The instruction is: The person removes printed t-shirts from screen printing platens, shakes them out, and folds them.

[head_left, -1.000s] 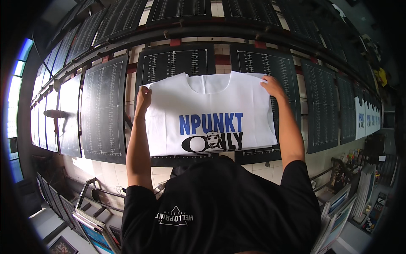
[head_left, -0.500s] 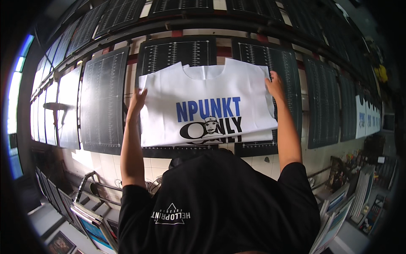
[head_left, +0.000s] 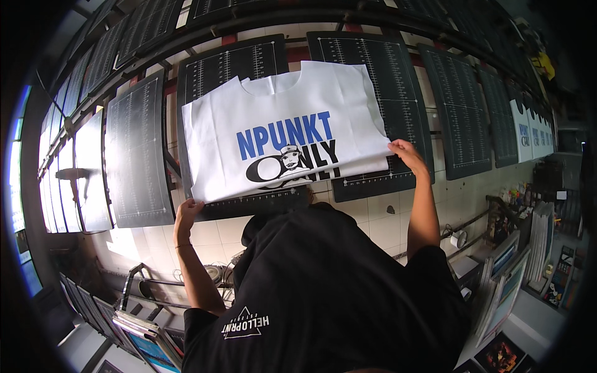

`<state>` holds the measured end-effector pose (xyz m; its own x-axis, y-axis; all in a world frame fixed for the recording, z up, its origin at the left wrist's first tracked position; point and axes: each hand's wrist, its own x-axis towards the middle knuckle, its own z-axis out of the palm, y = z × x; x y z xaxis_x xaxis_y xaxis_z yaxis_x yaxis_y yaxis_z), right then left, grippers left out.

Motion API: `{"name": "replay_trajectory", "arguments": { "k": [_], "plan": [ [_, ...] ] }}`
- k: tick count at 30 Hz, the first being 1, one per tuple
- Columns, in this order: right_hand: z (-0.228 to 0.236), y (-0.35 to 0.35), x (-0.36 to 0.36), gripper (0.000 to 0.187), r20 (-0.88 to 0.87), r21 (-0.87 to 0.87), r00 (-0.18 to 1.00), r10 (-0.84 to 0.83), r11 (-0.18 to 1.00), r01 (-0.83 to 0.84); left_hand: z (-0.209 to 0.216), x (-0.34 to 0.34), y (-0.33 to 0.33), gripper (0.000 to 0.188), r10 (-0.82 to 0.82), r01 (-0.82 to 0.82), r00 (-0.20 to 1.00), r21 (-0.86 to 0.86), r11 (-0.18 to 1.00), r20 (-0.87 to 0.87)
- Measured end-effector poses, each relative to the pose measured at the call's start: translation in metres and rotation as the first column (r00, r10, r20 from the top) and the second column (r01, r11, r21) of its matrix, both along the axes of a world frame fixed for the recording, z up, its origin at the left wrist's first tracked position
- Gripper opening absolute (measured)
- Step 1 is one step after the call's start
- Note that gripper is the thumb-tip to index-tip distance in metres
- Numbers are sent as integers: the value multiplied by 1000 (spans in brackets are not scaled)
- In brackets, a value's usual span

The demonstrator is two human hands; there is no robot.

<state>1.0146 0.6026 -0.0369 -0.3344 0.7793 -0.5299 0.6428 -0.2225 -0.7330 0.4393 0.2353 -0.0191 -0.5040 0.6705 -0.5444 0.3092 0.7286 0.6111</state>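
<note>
Over the near edges of two dark gridded platens (head_left: 239,68), a white printed T-shirt (head_left: 283,127) has been drawn downward, its lower corners pinched by the closed left hand (head_left: 185,211) and right hand (head_left: 407,152), now lower than before.

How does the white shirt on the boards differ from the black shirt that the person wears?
The white shirt lies spread flat over black boards; the black shirt is worn on the body. The white shirt has a large blue and black print; the black shirt has only a small white triangle mark. The left hand and right hand hold the white shirt's lower corners, not the black shirt. Both are printed shirts.
</note>
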Motion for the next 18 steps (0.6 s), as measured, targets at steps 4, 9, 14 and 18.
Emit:
{"name": "replay_trajectory", "arguments": {
  "k": [4,9,14,18],
  "plan": [
    [23,-21,-8,27,102,-109,993,-57,992,68,3,6,-11,18,181,-227,940,134,965,291],
    [14,-39,11,18,-84,-75,989,-118,991,112,-2,14,-5,18,319,-409,897,298,862,307],
    [-8,-74,9,16,-221,-70,927,-304,953,296,-27,25,-13,18,417,-541,833,377,752,364],
    [-10,-74,9,16,-252,-123,898,-361,932,340,-31,29,-15,19,461,-566,821,377,733,337]
  ]
}}
